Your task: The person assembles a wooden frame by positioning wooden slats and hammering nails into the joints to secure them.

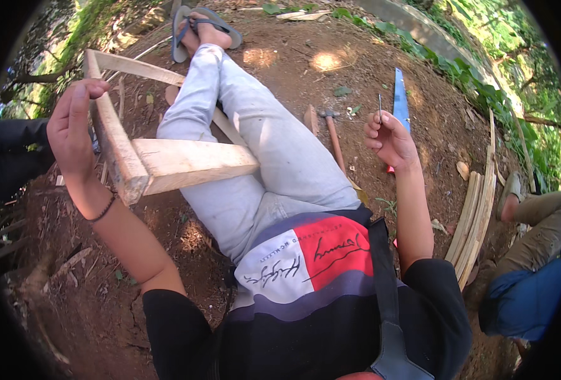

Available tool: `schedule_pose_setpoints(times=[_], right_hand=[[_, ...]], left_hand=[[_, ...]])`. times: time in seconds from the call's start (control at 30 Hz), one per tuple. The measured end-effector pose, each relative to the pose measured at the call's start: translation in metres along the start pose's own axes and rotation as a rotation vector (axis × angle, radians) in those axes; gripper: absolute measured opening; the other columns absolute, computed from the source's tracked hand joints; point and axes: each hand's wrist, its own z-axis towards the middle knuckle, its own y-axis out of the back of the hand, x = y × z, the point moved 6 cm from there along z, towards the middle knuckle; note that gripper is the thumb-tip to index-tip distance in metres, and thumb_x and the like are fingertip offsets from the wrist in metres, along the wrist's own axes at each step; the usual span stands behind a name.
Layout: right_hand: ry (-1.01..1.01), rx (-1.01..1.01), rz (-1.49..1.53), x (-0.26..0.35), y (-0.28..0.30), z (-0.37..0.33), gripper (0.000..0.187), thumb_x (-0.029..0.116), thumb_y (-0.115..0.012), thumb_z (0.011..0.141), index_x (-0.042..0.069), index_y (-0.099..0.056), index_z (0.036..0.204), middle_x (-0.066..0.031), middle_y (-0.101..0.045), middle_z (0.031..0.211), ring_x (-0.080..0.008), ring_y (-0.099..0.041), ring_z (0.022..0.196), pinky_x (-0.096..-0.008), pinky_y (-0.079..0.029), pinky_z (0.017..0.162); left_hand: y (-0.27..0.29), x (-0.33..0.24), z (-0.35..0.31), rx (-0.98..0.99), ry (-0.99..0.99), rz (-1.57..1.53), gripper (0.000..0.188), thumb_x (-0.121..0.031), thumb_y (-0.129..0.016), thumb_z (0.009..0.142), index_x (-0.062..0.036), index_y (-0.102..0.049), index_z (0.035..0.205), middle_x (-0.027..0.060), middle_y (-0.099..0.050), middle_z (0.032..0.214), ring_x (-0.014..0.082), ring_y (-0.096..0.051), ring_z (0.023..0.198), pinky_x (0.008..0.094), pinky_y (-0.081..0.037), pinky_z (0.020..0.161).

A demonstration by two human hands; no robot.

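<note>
A frame of pale wooden pieces (192, 163) rests tilted across my legs (245, 120), with its corner joint toward the left. My left hand (74, 123) is raised at its left side, fingers bent over the long side piece; the grip is partly hidden. Off to the right, my right hand (391, 139) is closed, pinching a thin dark nail (380, 104) that points upward. Beyond that hand, a blue saw blade (400, 98) lies on the soil. A hammer (335, 139) with a wooden handle lies between my right leg and right hand, beside a small wooden block (311, 119).
Long wooden strips (476, 215) lie on the ground at the right. Another person's leg (543, 221) and blue clothing are at the right edge. Dark clothing (18, 149) shows at the left edge. Green plants (464, 76) border the brown soil.
</note>
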Motion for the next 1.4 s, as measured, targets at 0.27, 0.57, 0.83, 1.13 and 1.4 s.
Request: schedule_pose_setpoints(times=[0.27, 0.57, 0.83, 1.13, 1.4], right_hand=[[-0.054, 0.691, -0.408, -0.07, -0.201, 0.006, 0.025, 0.027, -0.057, 0.093, 0.005, -0.054, 0.083, -0.004, -0.049, 0.076, -0.0134, -0.044, 0.07, -0.0267, -0.035, 0.062], [-0.197, 0.773, -0.62, -0.109, -0.225, 0.0, 0.015, 0.016, -0.056, 0.094, 0.002, -0.053, 0.089, -0.0027, -0.05, 0.088, -0.0105, -0.047, 0.079, -0.0242, -0.038, 0.07], [0.051, 0.785, -0.913, -0.098, -0.256, -0.005, 0.01, 0.01, -0.058, 0.091, 0.002, -0.055, 0.085, -0.007, -0.052, 0.081, -0.0176, -0.051, 0.073, -0.0283, -0.04, 0.066], [0.196, 0.829, -0.95, -0.097, -0.279, -0.005, 0.009, 0.01, -0.059, 0.088, 0.003, -0.056, 0.084, -0.0074, -0.053, 0.08, -0.0195, -0.051, 0.071, -0.0292, -0.042, 0.065], [0.464, 0.406, -1.09, -0.098, -0.257, 0.021, 0.018, 0.015, -0.058, 0.089, 0.001, -0.051, 0.097, -0.0119, -0.051, 0.096, -0.0211, -0.05, 0.084, -0.0296, -0.041, 0.072]], left_hand=[[-0.06, -0.132, -0.114, -0.132, -0.127, -0.063, 0.034, -0.012, -0.076, 0.075, 0.0025, -0.062, 0.102, 0.0138, -0.065, 0.085, 0.025, -0.063, 0.071, 0.0321, -0.049, 0.062], [-0.111, -0.087, -0.17, -0.196, 0.205, -0.435, 0.021, -0.001, -0.071, 0.079, 0.0, -0.063, 0.099, 0.0112, -0.065, 0.089, 0.0189, -0.063, 0.075, 0.0281, -0.05, 0.064], [-0.116, -0.067, -0.181, -0.384, 0.341, -0.623, 0.028, 0.003, -0.068, 0.083, -0.0006, -0.052, 0.106, 0.0084, -0.054, 0.092, 0.0091, -0.053, 0.076, 0.0222, -0.045, 0.068], [-0.101, -0.067, -0.189, -0.391, 0.252, -0.7, 0.023, 0.005, -0.068, 0.082, -0.001, -0.056, 0.1, 0.0106, -0.057, 0.089, 0.0145, -0.057, 0.08, 0.026, -0.047, 0.07], [-0.004, -0.079, -0.141, -0.696, -0.13, -0.349, 0.012, -0.003, -0.066, 0.084, 0.0024, -0.061, 0.094, 0.0133, -0.064, 0.089, 0.019, -0.06, 0.075, 0.0306, -0.048, 0.07]])
